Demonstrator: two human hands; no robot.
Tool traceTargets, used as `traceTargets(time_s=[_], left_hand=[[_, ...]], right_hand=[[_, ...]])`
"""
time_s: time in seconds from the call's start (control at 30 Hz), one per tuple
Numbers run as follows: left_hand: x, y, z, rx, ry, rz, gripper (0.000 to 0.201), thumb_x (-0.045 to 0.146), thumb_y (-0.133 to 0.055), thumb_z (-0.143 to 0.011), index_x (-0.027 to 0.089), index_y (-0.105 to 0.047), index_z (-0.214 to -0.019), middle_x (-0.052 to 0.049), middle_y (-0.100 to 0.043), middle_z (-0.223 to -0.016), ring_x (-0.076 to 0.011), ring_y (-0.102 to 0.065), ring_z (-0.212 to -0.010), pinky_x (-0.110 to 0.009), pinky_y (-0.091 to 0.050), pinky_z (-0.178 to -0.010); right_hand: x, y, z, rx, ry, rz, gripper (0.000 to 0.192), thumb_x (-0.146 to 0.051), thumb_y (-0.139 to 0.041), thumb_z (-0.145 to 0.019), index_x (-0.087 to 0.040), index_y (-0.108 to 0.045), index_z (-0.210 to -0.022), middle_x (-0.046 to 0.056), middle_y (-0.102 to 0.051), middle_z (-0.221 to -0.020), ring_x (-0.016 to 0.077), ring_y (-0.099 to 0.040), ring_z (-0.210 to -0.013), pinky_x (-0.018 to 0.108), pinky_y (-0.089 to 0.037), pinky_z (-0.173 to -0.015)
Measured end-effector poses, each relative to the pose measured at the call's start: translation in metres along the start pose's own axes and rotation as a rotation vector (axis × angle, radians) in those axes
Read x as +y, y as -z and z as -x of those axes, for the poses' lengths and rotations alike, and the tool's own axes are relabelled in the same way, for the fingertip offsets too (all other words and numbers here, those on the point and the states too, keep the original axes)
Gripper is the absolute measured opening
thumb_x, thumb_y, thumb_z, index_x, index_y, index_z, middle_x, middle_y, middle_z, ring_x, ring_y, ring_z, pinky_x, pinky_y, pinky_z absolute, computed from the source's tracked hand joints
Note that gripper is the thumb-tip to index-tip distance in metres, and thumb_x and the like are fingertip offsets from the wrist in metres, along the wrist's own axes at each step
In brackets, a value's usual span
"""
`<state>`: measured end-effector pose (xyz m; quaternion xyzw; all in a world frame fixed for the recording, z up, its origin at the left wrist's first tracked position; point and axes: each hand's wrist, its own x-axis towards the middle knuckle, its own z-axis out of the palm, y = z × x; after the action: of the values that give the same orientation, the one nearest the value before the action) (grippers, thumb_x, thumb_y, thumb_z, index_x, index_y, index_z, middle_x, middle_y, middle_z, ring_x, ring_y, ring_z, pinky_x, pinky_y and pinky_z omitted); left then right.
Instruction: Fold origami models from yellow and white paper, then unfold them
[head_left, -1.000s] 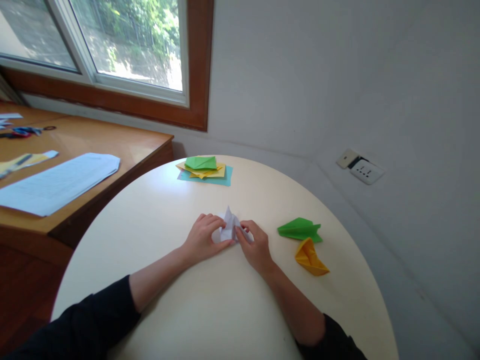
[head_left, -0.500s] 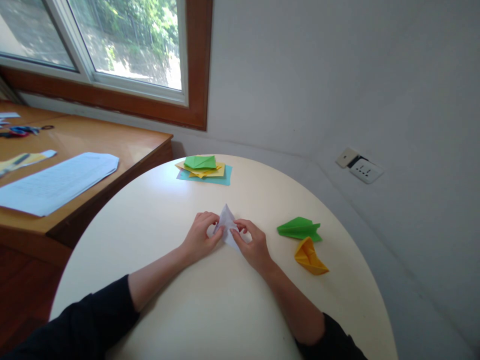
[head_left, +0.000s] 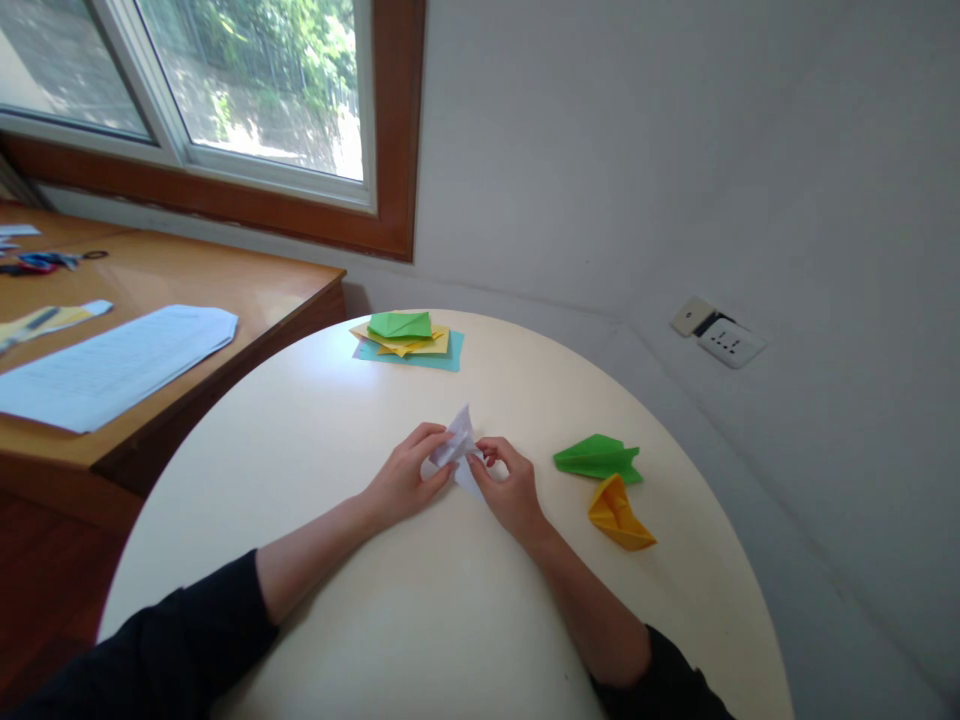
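A small white folded paper (head_left: 461, 430) is between my two hands over the middle of the round table, one pointed corner facing away from me. My left hand (head_left: 412, 468) pinches its left side, thumb below and fingers on top. On the right side, my right hand (head_left: 510, 482) grips the edge between thumb and fingertips. Part of the paper is hidden behind the fingers. To the right of my right hand lie a green folded paper plane (head_left: 598, 457) and a yellow-orange paper boat (head_left: 621, 514), close together.
At the far edge of the white round table (head_left: 337, 620) lies a pile of folded coloured papers (head_left: 401, 327). A wooden desk (head_left: 277, 280) on the left carries a stack of printed sheets (head_left: 127, 365) and scissors (head_left: 49, 261). Walls border the table's far and right sides.
The white paper's point has tilted slightly to the right, and the paper has opened out somewhat. My left fingers have shifted right across it; my right hand has barely moved.
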<state>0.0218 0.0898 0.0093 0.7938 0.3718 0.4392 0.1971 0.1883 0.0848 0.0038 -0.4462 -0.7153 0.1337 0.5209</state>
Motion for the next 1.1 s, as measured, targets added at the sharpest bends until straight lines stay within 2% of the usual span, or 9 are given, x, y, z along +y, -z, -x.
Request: traceTargets(time_s=[0.13, 0.27, 0.4, 0.53, 0.67, 0.9, 1.1], left_hand=[[-0.0005, 0.0006, 0.0012, -0.02, -0.034, -0.017, 0.031, 0.015, -0.05, -0.077, 0.018, -0.054, -0.107, -0.009, -0.055, -0.101, -0.0161, -0.055, -0.091, -0.028, -0.047, -0.078], [0.0005, 0.0012, 0.0009, -0.051, -0.108, -0.047, 0.033, 0.015, -0.049, -0.078, 0.02, -0.054, -0.11, -0.01, -0.057, -0.101, -0.0169, -0.055, -0.092, -0.029, -0.048, -0.08], [0.0038, 0.0025, -0.0005, -0.061, -0.09, -0.058, 0.029, 0.017, -0.05, -0.079, 0.02, -0.054, -0.107, -0.009, -0.059, -0.1, -0.0168, -0.057, -0.091, -0.029, -0.047, -0.08], [0.0043, 0.002, -0.0009, 0.001, -0.031, -0.03, 0.023, 0.02, -0.055, -0.076, 0.018, -0.052, -0.099, -0.006, -0.061, -0.09, -0.0147, -0.059, -0.083, -0.027, -0.049, -0.074], [0.0024, 0.0015, -0.0014, 0.042, -0.051, 0.01, 0.004, 0.02, -0.054, -0.078, 0.017, -0.056, -0.081, -0.009, -0.061, -0.099, -0.0149, -0.06, -0.089, -0.027, -0.049, -0.076], [-0.0019, -0.0002, -0.0014, 0.108, -0.035, 0.013, 0.013, 0.022, -0.054, -0.08, 0.017, -0.06, -0.069, -0.01, -0.064, -0.101, -0.0142, -0.062, -0.081, -0.028, -0.052, -0.072], [-0.0009, 0.0, -0.0016, 0.1, -0.005, 0.023, 0.01, 0.019, -0.054, -0.078, 0.017, -0.06, -0.07, -0.009, -0.065, -0.101, -0.0142, -0.063, -0.081, -0.028, -0.052, -0.073]], right_hand=[[-0.0053, 0.0028, -0.0012, 0.015, 0.092, 0.045, 0.014, -0.02, -0.06, -0.072, -0.021, -0.054, -0.085, 0.001, -0.06, -0.077, 0.0154, -0.054, -0.07, 0.028, -0.047, -0.063], [-0.0073, 0.0041, -0.0017, -0.015, 0.132, 0.056, 0.008, -0.019, -0.059, -0.074, -0.021, -0.052, -0.079, 0.0, -0.056, -0.072, 0.0153, -0.052, -0.069, 0.028, -0.045, -0.062], [-0.0064, 0.004, -0.0009, -0.038, 0.128, 0.037, 0.006, -0.019, -0.055, -0.078, -0.021, -0.052, -0.073, -0.001, -0.053, -0.068, 0.0145, -0.051, -0.067, 0.027, -0.043, -0.06], [-0.0044, 0.0034, 0.0005, -0.01, 0.084, 0.046, 0.013, -0.02, -0.055, -0.079, -0.021, -0.048, -0.067, -0.002, -0.048, -0.064, 0.0135, -0.049, -0.063, 0.026, -0.041, -0.058], [-0.0021, 0.0027, 0.0015, 0.056, 0.041, 0.051, 0.017, -0.022, -0.055, -0.078, -0.021, -0.045, -0.065, -0.003, -0.046, -0.062, 0.0126, -0.047, -0.06, 0.025, -0.04, -0.056], [-0.0008, 0.0034, 0.001, 0.089, 0.035, 0.046, 0.009, -0.022, -0.055, -0.078, -0.02, -0.052, -0.07, -0.002, -0.05, -0.064, 0.013, -0.048, -0.061, 0.026, -0.041, -0.057], [-0.0002, 0.0031, 0.0012, 0.091, 0.025, 0.036, 0.011, -0.022, -0.055, -0.079, -0.02, -0.05, -0.069, -0.002, -0.048, -0.064, 0.013, -0.048, -0.061, 0.025, -0.041, -0.058]])
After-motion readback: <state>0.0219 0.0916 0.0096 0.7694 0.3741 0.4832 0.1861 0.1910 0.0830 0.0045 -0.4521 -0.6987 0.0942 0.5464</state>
